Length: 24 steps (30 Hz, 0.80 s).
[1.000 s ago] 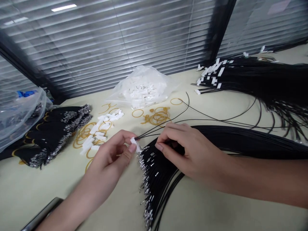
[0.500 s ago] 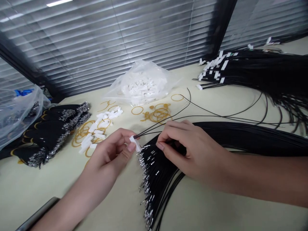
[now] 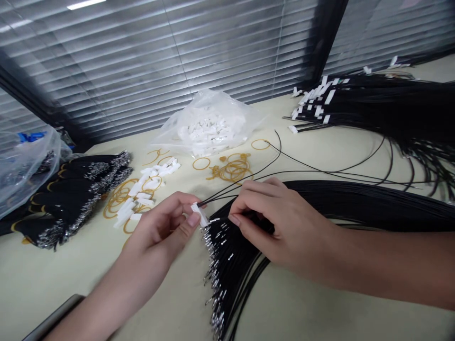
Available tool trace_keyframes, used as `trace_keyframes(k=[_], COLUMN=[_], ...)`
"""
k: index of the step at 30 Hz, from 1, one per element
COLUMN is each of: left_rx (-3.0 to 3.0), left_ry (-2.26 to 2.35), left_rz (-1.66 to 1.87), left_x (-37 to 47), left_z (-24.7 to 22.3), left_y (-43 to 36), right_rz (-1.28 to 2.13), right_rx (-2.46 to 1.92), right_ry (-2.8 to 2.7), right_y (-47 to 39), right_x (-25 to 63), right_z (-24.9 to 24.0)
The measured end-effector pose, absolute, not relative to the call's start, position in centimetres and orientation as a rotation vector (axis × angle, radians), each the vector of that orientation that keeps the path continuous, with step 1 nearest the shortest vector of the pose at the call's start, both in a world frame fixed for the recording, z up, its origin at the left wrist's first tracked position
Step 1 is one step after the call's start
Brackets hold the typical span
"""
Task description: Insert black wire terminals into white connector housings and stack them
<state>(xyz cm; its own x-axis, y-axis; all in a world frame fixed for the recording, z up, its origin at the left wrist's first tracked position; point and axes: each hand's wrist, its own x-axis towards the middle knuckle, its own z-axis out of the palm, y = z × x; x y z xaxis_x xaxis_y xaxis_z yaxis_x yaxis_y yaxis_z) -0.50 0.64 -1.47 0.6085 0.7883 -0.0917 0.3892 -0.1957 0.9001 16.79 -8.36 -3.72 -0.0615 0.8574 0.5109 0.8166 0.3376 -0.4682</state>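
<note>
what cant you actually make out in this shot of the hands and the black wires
Head view only:
- Right hand: its fingertips curl into the black wire bundle, so which wire they pinch is hidden.
- White connector: the left hand covers most of it; its slots are too small to count.
- Clear bag of white parts: the plastic blurs them.
- Bag at left: cut off by the frame edge.
- Finished wires: run off the right edge.

Pale table (image 3: 320, 312), black wire bundles (image 3: 355, 203), rubber bands (image 3: 232, 170), white connectors (image 3: 142, 192), plastic bag (image 3: 209, 125)
</note>
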Motion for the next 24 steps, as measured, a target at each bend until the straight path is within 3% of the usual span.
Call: trace_keyframes(k=[24], left_rx=[2.063], left_ry=[0.926], left_rz=[0.458], left_x=[-0.77], left_z=[-1.57], left_y=[0.18], right_rz=[0.13], right_rx=[-1.46], right_ry=[-1.906], right_y=[-8.34], right_x=[16.78], right_z=[-3.66])
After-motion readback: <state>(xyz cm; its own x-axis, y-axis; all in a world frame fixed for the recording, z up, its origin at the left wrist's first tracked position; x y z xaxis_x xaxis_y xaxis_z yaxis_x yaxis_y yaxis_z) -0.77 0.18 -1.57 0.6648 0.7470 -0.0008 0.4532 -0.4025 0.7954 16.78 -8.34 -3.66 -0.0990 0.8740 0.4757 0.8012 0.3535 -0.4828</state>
